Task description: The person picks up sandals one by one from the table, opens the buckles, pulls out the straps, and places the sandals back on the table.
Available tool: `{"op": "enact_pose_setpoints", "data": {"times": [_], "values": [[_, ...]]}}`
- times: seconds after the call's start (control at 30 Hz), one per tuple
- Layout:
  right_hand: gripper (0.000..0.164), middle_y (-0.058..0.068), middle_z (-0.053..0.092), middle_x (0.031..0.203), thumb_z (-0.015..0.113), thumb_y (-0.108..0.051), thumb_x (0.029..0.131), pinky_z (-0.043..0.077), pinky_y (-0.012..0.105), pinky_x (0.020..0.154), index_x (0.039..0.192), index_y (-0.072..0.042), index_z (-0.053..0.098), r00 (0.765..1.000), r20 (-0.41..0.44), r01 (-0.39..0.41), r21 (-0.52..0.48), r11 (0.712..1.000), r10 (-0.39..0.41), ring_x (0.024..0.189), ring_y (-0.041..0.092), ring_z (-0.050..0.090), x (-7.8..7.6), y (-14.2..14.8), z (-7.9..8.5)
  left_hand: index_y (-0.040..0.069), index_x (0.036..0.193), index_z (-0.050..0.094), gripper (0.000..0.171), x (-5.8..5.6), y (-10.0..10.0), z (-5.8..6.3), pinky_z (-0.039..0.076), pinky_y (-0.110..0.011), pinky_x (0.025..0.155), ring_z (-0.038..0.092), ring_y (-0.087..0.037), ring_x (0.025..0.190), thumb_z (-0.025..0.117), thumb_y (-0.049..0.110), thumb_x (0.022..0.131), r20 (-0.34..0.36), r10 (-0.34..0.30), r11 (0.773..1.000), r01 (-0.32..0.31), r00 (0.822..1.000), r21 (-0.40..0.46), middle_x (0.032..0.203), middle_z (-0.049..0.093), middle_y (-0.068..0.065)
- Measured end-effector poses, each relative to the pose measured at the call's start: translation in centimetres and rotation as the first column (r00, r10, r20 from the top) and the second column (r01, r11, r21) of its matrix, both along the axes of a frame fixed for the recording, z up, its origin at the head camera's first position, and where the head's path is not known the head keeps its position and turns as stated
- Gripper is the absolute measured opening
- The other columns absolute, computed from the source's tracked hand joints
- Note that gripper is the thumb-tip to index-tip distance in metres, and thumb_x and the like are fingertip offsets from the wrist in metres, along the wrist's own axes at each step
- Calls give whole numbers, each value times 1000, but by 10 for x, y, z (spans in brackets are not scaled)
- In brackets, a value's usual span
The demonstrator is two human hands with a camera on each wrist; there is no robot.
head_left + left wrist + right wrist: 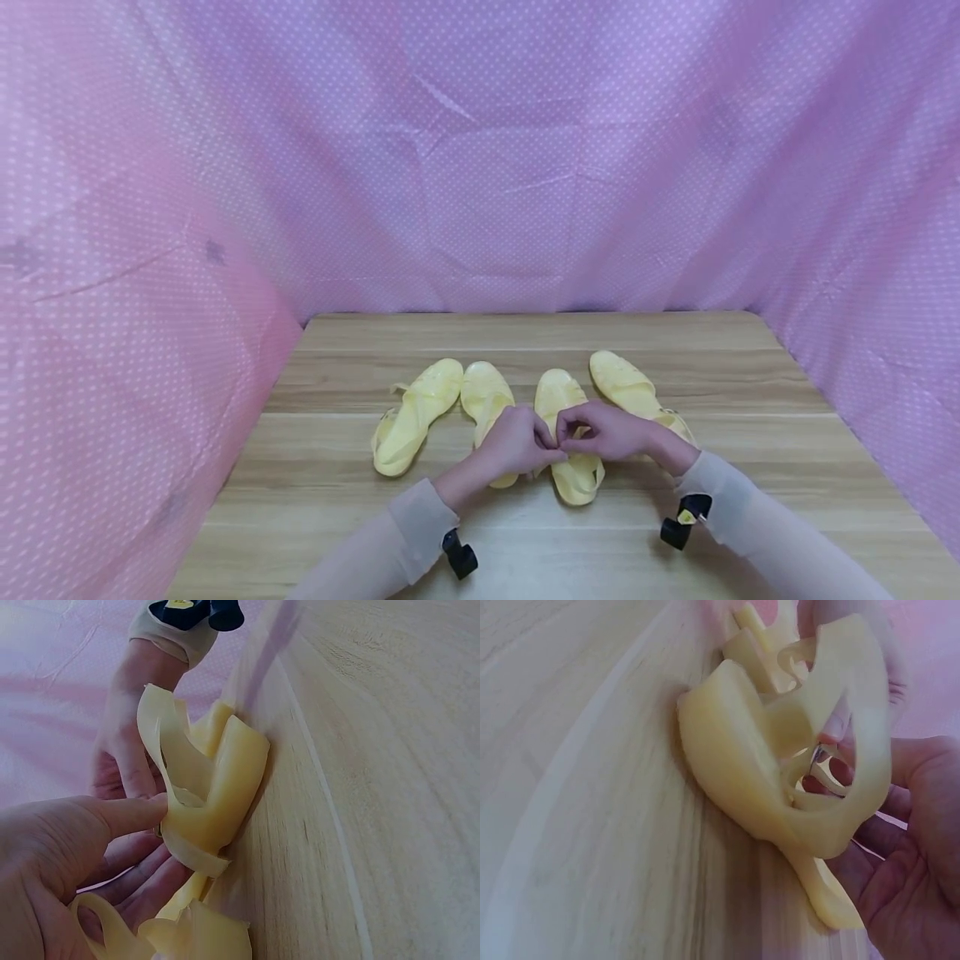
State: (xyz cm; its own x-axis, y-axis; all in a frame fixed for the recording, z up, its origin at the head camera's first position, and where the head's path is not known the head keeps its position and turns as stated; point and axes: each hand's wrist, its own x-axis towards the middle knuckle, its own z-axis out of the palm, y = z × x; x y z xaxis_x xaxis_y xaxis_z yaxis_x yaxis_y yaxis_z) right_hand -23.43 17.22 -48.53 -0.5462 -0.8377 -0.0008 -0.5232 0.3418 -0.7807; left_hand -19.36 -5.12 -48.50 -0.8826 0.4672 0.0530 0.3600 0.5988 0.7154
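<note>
A yellow sandal point(558, 390) lies right of the table's middle, toe pointing away from me. Over its ankle part, my left hand point(516, 442) and right hand point(611, 429) meet fingertip to fingertip. Thumb and fingers of the left hand pinch the sandal's strap point(196, 860) by its side. From the other side, the right hand pinches the strap near a small metal buckle point(815, 759). The loop of the strap stands up from the sole in the right wrist view. Fingers partly hide the buckle and the strap's end.
A second yellow sandal point(486, 387) lies partly under my left forearm. Farther left is another sandal point(420, 408), angled outward. One more sandal point(626, 383) lies at the right, its heel behind my right wrist. Pink dotted cloth point(495, 167) hangs around the wooden table point(360, 542).
</note>
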Motion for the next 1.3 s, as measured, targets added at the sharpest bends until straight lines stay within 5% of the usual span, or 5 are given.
{"op": "enact_pose_setpoints", "data": {"times": [0.9, 1.3], "values": [[13, -12, 74, 94, 70, -19, 103, 58, 25, 83, 91, -20, 71, 996, -63, 59, 51, 997, -56, 95, 0, 67, 2, -3, 1, 17, 75, 85, 14, 0, 1, 0, 50, -12, 54, 55, 8, 45, 91, 23, 86, 20, -2, 1000, 2, 1000, 4, 63, 75, 10], [13, -13, 74, 94, 69, -23, 105, 58, 24, 81, 92, -23, 72, 996, -62, 62, 65, 996, -58, 90, 0, 65, 2, -4, 3, 16, 74, 85, 13, -1, 1, 0, 49, -12, 56, 55, 8, 55, 93, 21, 83, -2, -2, 1000, 2, 1000, -1, 65, 76, 9]]}}
